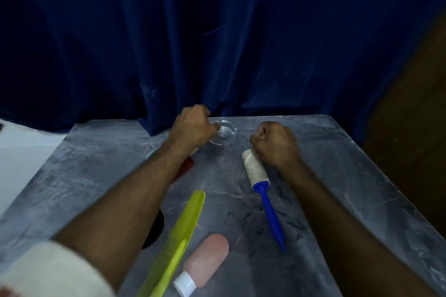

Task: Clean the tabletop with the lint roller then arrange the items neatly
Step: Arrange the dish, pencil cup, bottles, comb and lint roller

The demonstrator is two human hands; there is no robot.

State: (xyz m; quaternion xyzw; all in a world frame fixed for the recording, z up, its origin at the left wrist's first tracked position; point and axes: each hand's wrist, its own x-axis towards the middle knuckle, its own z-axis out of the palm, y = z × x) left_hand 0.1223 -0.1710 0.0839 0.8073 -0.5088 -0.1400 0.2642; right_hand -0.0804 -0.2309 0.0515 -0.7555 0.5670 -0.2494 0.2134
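Head view. Right hand [275, 143]: clenched into a fist, knuckles up, its fingers at the far end of the lint roller [256, 169]; whether the fingers actually pinch the roll or its sheet cannot be told. Left hand [193, 125]: fingers curled at the near-left rim of a clear glass dish [225, 134]; a firm hold on the rim cannot be confirmed. The roller lies flat on the grey table [350, 176], right of centre, white roll pointing away, blue handle [271, 214] pointing toward the viewer. The dish sits at the far edge, just before a blue curtain [217, 43]. Near edge: a green comb [179, 236] lies diagonally, and a pink bottle [207, 260] with a white cap lies just beside it on the right. A red item [187, 167] and a dark item [156, 226] show partly under the left forearm. Dark specks mark the surface around the handle.
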